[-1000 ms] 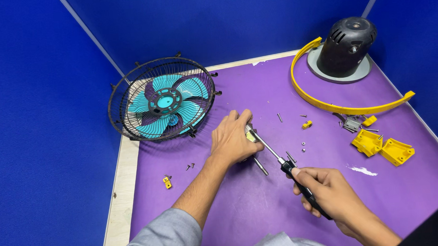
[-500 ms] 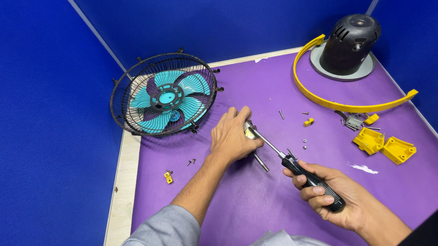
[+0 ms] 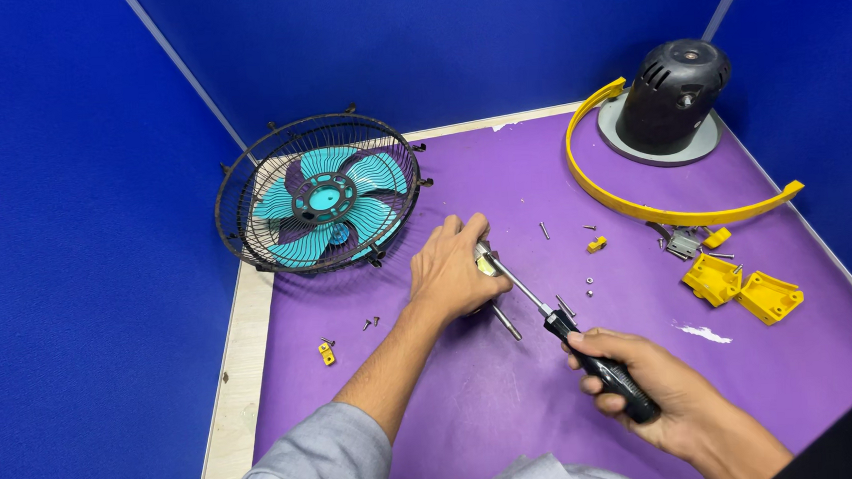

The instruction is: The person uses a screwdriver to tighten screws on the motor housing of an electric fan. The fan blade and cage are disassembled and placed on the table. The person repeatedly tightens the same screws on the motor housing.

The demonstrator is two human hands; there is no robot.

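Observation:
My left hand (image 3: 455,270) is curled over a small metal part (image 3: 486,262) on the purple mat (image 3: 512,390), pinning it down. My right hand (image 3: 638,384) grips the black handle of a screwdriver (image 3: 588,357). Its steel shaft slants up and left, with the tip at the metal part under my left fingers. A thin metal rod (image 3: 505,322) lies on the mat just below my left hand.
A black wire fan cage with teal blades (image 3: 319,198) lies at the back left. A black motor on a grey base (image 3: 669,91), a curved yellow band (image 3: 658,208), yellow plastic pieces (image 3: 739,286) and loose screws (image 3: 589,281) lie to the right. Blue walls enclose the mat.
My right hand has shifted a little on the screwdriver handle. The left hand stays over the metal part. The camera view has drifted slightly.

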